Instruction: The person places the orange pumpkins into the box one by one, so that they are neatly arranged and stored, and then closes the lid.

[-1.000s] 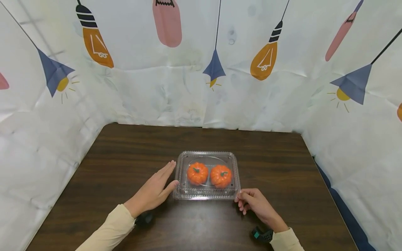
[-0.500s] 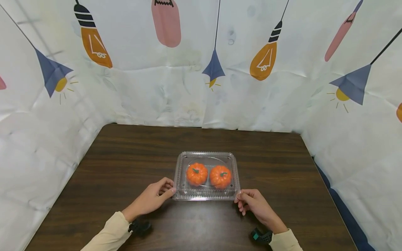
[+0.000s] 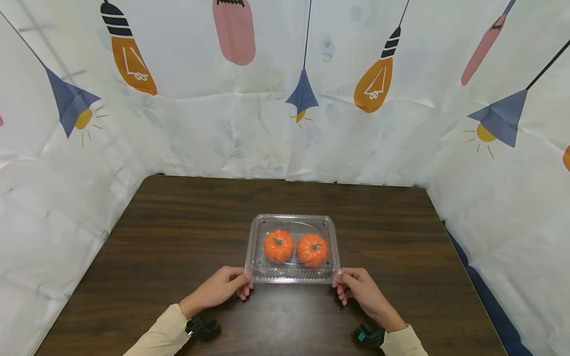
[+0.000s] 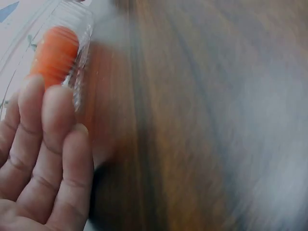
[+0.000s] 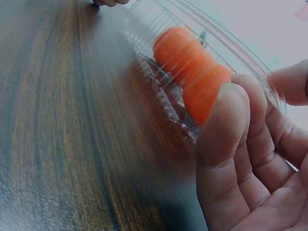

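A clear plastic clamshell container (image 3: 294, 275) sits on the table with its lid down. Through the lid two small orange pumpkins show side by side, a left pumpkin (image 3: 278, 246) and a right pumpkin (image 3: 312, 250), both with green stems. My left hand (image 3: 218, 287) pinches the container's near left corner, thumb on top and fingers curled below. At the near right corner, my right hand (image 3: 362, 291) pinches the rim between thumb and fingers. The right wrist view has the right hand's curled fingers (image 5: 224, 120) close by the container's side.
The dark wood-grain table (image 3: 200, 207) extends around the container. White cloth walls (image 3: 249, 133) printed with lamps and bulbs enclose it at the back and both sides. Each wrist wears a black strap, the left strap (image 3: 202, 329) and the right strap (image 3: 371, 336).
My left hand, earlier flat along the container's left side, has drawn back toward me, curled its fingers and taken the near left corner. The right hand and container stay nearly still.
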A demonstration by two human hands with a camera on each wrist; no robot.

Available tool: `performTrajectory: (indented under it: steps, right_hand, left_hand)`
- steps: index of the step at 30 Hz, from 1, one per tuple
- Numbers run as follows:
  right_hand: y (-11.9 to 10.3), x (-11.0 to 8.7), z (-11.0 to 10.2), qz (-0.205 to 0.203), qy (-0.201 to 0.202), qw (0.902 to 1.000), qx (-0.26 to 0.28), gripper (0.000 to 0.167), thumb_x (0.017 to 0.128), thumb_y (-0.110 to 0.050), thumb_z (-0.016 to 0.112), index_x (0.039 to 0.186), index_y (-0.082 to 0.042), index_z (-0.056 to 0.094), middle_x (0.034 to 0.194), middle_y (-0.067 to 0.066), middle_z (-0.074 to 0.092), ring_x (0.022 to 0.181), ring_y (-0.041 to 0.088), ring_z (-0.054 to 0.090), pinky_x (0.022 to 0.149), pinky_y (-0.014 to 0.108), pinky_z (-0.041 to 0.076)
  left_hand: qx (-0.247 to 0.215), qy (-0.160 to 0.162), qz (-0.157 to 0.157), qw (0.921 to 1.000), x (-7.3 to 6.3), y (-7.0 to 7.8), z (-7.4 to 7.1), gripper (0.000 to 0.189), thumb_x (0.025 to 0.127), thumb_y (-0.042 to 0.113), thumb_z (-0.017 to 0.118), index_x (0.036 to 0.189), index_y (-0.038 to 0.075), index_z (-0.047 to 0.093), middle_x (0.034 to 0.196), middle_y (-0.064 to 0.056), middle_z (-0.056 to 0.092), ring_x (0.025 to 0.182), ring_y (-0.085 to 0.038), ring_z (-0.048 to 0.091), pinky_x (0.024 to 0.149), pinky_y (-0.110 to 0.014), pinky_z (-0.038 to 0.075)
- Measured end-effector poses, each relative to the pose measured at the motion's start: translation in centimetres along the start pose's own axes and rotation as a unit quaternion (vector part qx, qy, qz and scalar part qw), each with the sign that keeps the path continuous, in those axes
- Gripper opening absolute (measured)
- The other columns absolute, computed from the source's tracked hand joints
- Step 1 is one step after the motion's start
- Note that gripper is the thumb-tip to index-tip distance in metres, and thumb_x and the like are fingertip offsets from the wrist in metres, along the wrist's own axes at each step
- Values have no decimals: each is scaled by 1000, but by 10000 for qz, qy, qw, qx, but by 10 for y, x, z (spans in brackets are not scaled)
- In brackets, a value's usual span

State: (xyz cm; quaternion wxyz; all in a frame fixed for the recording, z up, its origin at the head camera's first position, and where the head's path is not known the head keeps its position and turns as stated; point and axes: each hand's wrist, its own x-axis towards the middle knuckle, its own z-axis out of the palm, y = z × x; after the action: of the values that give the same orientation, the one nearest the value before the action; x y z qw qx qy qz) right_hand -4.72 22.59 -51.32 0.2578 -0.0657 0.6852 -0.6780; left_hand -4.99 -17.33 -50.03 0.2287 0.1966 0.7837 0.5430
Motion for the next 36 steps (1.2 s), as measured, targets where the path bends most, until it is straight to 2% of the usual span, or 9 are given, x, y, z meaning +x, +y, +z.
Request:
performTrajectory:
  steps: [2, 6, 10, 15, 25, 29, 32, 36]
  right_hand:
    - [1, 0, 0, -14, 3, 10000, 27, 31, 104, -12, 51, 90, 14, 60, 71, -8, 64, 61, 4, 58, 55, 21, 56]
    - [3, 1, 0, 11, 24, 9999, 115, 24, 103, -11, 50, 85, -5, 65, 72, -8, 65, 61, 3, 58, 55, 20, 56]
    - [5, 2, 2, 13, 94, 9998, 190, 27, 102, -9, 48, 81, -12, 65, 73, -9, 64, 61, 3, 58, 55, 19, 55]
    - [4, 3, 8, 7, 313, 9991, 273, 27, 101, -10, 49, 78, -14, 63, 70, -10, 61, 59, 4, 56, 54, 19, 53]
    - [2, 5, 16, -196, 559, 9973, 444, 26, 99, -7, 50, 74, -9, 57, 65, -9, 58, 57, 4, 53, 53, 18, 49]
    - [1, 5, 16, -194, 526, 9974, 448, 30, 99, -8, 49, 76, 12, 51, 66, -10, 58, 58, 4, 54, 53, 17, 49]
    - [2, 6, 16, -198, 482, 9977, 423, 33, 100, -8, 49, 81, 18, 49, 67, -9, 59, 59, 4, 55, 54, 17, 49]
    - [3, 7, 14, -133, 385, 9985, 367, 26, 101, -9, 49, 78, -3, 60, 69, -9, 61, 61, 5, 56, 55, 18, 50]
  left_hand:
    - [-409, -163, -73, 9990, 1, -1, 2, 39, 111, 17, 45, 94, -9, 69, 83, -16, 72, 69, -7, 68, 66, -31, 63]
    - [-1036, -283, -376, 9935, 3, -3, 4, 44, 111, 17, 42, 96, -16, 66, 79, -3, 71, 67, -6, 66, 65, -28, 62]
    - [-1443, -242, -540, 9878, 3, -4, 7, 44, 109, 14, 42, 96, -23, 61, 77, 4, 67, 65, -4, 64, 64, -23, 60]
    - [-1689, -143, -471, 9844, 3, -6, 9, 42, 107, 9, 41, 96, -29, 54, 76, 7, 64, 65, -2, 60, 61, -18, 56]
    - [-1776, -86, -361, 9834, 5, -8, 9, 37, 104, 5, 40, 93, -28, 53, 70, 10, 60, 61, 0, 54, 57, -15, 49]
    - [-1687, -143, -363, 9849, 6, -10, 7, 38, 105, 7, 41, 92, -26, 54, 68, 11, 60, 60, 0, 54, 57, -15, 48]
    - [-1632, -140, -382, 9857, 7, -11, 6, 39, 106, 8, 42, 91, -26, 55, 67, 11, 60, 59, 0, 54, 56, -14, 48]
    - [-1823, -143, -434, 9822, 8, -13, 4, 36, 105, 7, 41, 88, -18, 59, 71, 10, 63, 63, 0, 58, 59, -15, 52]
